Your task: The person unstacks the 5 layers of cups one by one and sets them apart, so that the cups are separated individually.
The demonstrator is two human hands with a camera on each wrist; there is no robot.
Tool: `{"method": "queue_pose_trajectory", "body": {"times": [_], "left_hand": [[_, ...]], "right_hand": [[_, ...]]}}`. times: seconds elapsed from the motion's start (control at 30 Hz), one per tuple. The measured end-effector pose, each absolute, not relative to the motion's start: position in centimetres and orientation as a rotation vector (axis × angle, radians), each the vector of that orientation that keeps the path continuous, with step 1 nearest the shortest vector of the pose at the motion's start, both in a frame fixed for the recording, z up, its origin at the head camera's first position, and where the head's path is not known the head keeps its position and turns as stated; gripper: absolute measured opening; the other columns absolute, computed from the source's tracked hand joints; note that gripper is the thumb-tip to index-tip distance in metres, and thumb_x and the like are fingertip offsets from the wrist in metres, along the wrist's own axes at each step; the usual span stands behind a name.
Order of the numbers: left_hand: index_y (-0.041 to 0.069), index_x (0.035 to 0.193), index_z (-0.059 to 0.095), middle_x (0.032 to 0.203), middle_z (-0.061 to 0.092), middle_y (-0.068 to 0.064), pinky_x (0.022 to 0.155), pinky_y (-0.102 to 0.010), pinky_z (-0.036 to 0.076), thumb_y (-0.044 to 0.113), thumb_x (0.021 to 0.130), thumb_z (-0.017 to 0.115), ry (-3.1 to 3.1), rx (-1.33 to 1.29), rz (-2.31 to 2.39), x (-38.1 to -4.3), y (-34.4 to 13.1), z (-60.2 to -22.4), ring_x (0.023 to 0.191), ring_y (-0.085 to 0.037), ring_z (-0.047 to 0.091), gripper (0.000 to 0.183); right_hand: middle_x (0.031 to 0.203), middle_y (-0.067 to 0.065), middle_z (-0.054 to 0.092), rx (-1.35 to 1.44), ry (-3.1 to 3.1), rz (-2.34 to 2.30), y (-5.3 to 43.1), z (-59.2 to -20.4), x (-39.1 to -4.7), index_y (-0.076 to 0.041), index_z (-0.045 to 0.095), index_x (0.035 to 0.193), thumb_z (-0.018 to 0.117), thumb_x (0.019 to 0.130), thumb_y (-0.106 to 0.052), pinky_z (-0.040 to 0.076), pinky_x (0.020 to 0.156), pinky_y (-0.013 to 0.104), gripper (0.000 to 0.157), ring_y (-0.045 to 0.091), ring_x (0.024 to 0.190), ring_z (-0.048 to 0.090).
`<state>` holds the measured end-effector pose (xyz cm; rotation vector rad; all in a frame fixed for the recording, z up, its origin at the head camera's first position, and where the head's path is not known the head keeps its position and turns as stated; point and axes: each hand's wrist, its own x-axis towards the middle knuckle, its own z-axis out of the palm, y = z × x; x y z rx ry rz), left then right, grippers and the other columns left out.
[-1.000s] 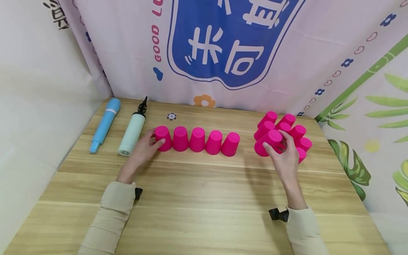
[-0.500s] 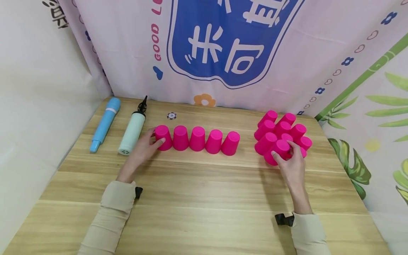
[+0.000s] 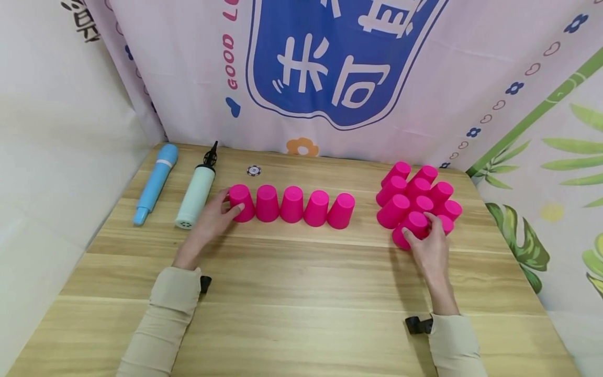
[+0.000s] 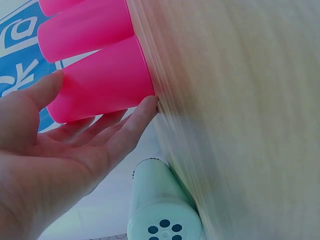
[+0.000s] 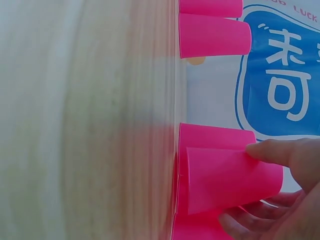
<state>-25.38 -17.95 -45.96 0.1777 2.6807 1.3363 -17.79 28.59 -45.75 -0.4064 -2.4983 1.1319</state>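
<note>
Several pink cups stand upside down in a row on the table, and my left hand [image 3: 214, 215] holds the leftmost cup [image 3: 241, 203] between thumb and fingers. In the left wrist view, the thumb lies on that cup [image 4: 102, 82] near its base and the fingers reach along its other side. My right hand [image 3: 432, 251] grips another upside-down pink cup [image 3: 409, 230] at the front of a cluster of pink cups [image 3: 393, 211]. In the right wrist view, the rim of this gripped cup [image 5: 235, 177] appears slightly off the table, overlapping the cups behind.
Left of the row lie a pale green hand pump [image 3: 195, 199] with a black nozzle and a blue pump-like tube [image 3: 157, 183]. A small round chip [image 3: 254, 171] lies behind the row. A printed cloth [image 3: 198, 104] hangs along the back edge of the wooden table [image 3: 301, 303].
My right hand has carried its cup right and nearer the front, beside the cluster, then slightly lower. The left hand stays at the leftmost cup of the row.
</note>
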Motion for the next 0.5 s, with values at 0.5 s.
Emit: {"method": "queue_pose_trajectory", "body": {"times": [0.5], "left_hand": [[-0.004,0.149,0.023,0.145,0.037,-0.029,0.101,-0.052,0.044,0.024,0.101,0.050,2.693,0.198,1.350,-25.23,-17.76,-45.76,0.123,-0.047,0.048,0.061]], "right_hand": [[0.134,0.026,0.048,-0.453,-2.554,1.113,28.62,-45.82,-17.79,0.003,0.033,0.139,0.071,0.085,-0.010,0.042,0.103,0.051,0.068,0.040,0.121,0.048]]}}
